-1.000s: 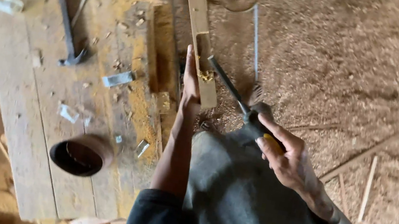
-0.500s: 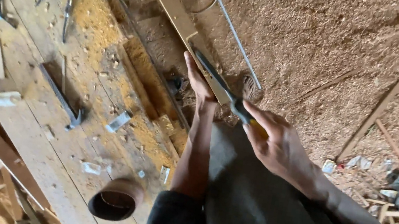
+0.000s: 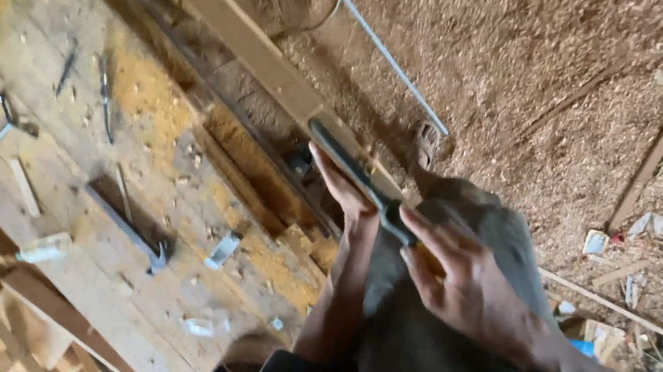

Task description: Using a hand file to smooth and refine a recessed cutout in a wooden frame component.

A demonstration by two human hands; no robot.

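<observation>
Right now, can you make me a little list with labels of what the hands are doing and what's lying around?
left hand: presses on the wooden strip
right hand: fingers wrapped around the handle of a dark tool laid along the strip
strip: long, pale, running along the workbench edge
workbench: rough planks with sawdust
on the bench: a hammer, small metal tools, wood scraps
floor: covered in sawdust, with loose sticks and litter
</observation>
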